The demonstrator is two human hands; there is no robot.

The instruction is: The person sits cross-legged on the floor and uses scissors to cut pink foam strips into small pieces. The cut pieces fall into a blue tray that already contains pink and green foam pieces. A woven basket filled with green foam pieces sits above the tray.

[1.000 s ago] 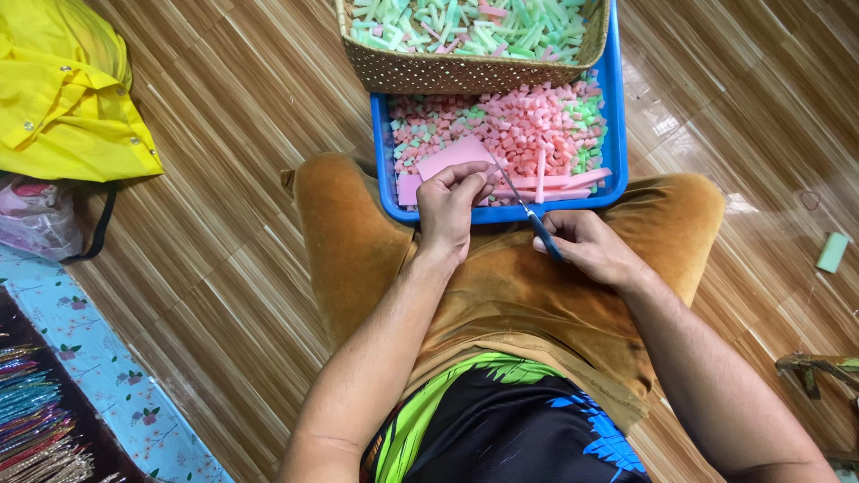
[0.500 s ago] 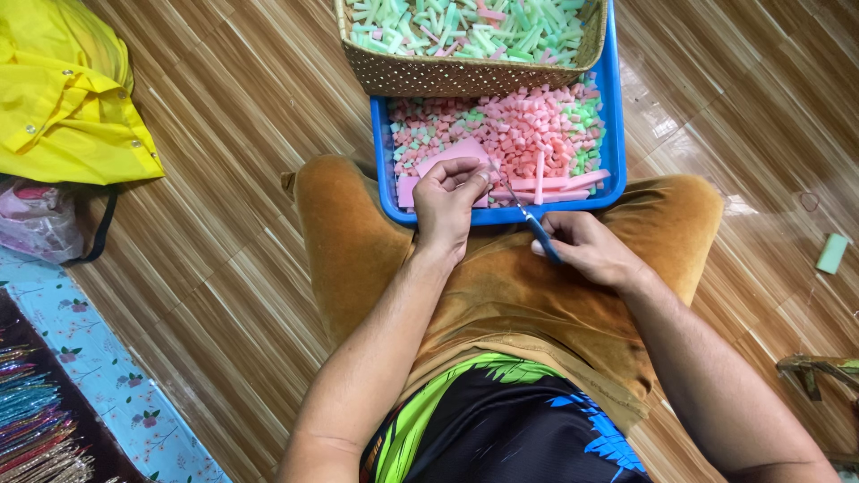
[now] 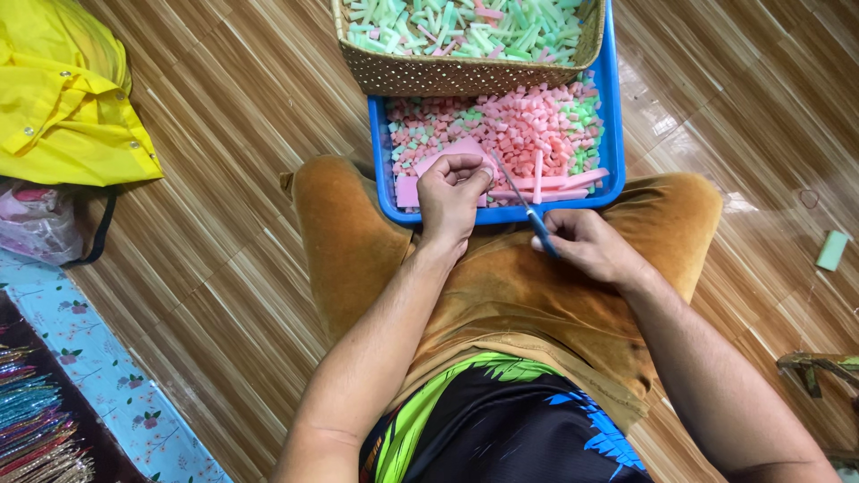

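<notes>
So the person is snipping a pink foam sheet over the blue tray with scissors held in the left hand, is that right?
Not quite: in the head view the scissors are in the right hand. The left hand holds the pink foam sheet over the blue tray.

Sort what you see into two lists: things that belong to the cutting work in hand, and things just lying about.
In use:
left hand holding the pink foam sheet
right hand holding the scissors
blue tray of cut foam bits
woven basket of foam sticks

Lying about:
yellow garment
green foam piece on the floor
floral mat
</notes>
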